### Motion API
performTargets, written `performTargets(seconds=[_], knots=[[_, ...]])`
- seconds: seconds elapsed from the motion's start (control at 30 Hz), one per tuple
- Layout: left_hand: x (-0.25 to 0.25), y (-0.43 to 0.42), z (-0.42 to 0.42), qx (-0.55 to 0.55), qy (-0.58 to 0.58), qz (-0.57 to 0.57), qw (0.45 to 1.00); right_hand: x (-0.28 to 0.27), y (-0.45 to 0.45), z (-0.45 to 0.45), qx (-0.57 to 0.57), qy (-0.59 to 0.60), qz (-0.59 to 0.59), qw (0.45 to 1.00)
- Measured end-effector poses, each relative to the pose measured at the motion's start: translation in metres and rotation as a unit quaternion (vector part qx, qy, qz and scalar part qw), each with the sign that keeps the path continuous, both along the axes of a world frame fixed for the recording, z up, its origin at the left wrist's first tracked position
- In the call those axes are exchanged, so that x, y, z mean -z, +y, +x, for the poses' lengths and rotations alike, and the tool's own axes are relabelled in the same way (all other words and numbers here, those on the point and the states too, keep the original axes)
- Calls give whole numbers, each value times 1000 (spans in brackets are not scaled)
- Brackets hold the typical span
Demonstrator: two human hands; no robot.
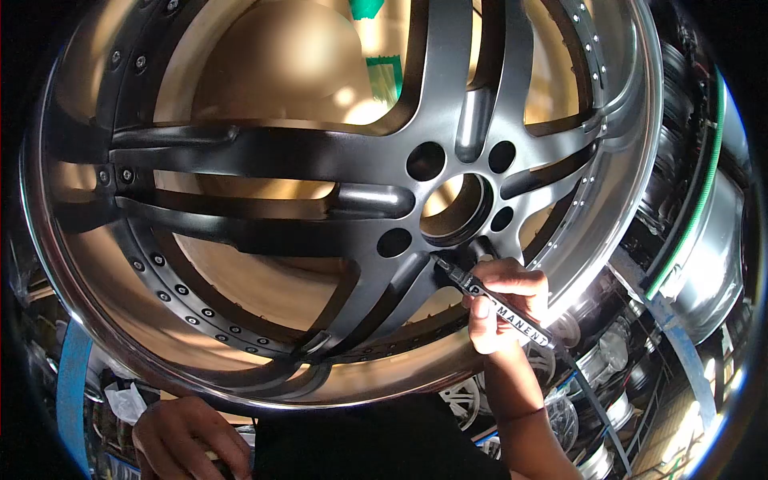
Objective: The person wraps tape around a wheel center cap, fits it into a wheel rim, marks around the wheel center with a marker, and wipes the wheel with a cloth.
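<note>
A large wheel rim [280, 154] with matte black spokes and a polished outer lip fills most of the head view. My right hand [512, 300] pinches a permanent marker [512, 318] between thumb and fingers. The marker points up and left, its tip at the black hub face just below the centre bore [456, 210]; whether it touches, I cannot tell. At the lower left, under the rim's edge, my left hand [188, 438] is curled closed. A small pale patch shows among its fingers, too hidden to name.
Wheels [704, 264] stand stacked on blue metal racking [680, 344] at the right. A green hose [700, 192] runs down there. Crumpled white plastic [126, 402] lies near my left hand, beside a blue post [74, 384]. Green tape [386, 76] shows behind the spokes.
</note>
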State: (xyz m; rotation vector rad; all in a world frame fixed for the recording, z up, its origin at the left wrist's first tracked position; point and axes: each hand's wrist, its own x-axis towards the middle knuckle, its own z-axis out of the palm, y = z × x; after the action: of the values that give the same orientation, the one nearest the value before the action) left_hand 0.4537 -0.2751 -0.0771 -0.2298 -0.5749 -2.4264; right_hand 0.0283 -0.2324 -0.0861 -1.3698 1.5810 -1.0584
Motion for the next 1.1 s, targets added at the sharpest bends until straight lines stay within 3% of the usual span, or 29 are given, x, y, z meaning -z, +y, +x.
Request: performTargets(seconds=[0.4, 0.5, 1.1], knots=[[-18, 6, 4, -10, -48, 4, 999, 3, 0, 0, -3, 17, -20, 1000], [-17, 2, 2, 1, -43, 3, 999, 0, -3, -3, -64, 39, -13, 997], [-16, -1, 0, 6, -40, -14, 999, 0, -2, -4, -58, 30, -1, 998]])
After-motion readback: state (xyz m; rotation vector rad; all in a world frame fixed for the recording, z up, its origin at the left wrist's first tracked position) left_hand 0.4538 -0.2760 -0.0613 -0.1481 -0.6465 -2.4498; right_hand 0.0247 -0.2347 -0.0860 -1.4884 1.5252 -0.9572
